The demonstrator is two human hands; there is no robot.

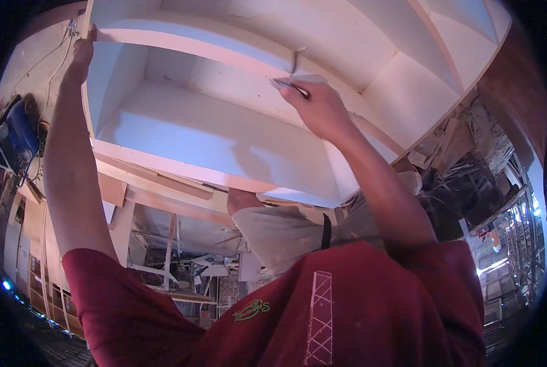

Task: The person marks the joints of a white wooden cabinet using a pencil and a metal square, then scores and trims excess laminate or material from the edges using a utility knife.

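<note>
A large white open cabinet (212, 131) with several compartments fills the upper part of the view, tilted, with pale wood-coloured panel edges. At its far left corner my left hand (83, 58) is closed over the edge of the side panel, its fingers partly hidden. My right hand (322, 110) is closed in a pinch on a small flat metal blade (281, 83) with a dark part near the fingers. The blade lies close to the front edge of the middle divider (224, 55). By those fingers a thin curled strip (295, 61) stands off that edge.
A blue power tool (22, 131) with cables lies at the left. Long boards (163, 177) rest below the cabinet. My bare foot (242, 200) is beneath its near edge. Scrap pieces (451, 147) clutter the right, and a wooden frame (169, 244) stands below.
</note>
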